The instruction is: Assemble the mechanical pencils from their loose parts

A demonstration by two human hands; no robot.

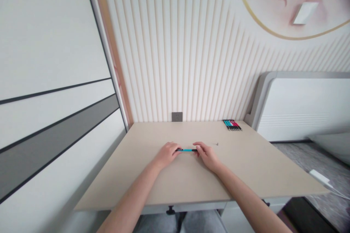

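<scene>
A blue pen (187,150) with black ends lies level between my two hands, just above or on the desk. My left hand (167,154) is closed on its left black end, the fingertips pinching it. At the other end, my right hand (207,156) grips the black part between thumb and fingers. The fingers hide both tips of the pen. A small metallic piece (217,143) sits on the desk a little beyond my right hand; it is too small to name.
Several blue, white and red pens (232,125) lie side by side at the desk's back right corner. The beige desk (153,134) meets a ribbed wall with a dark socket (177,117). A white cabinet (54,134) stands left, a bed headboard (303,105) right.
</scene>
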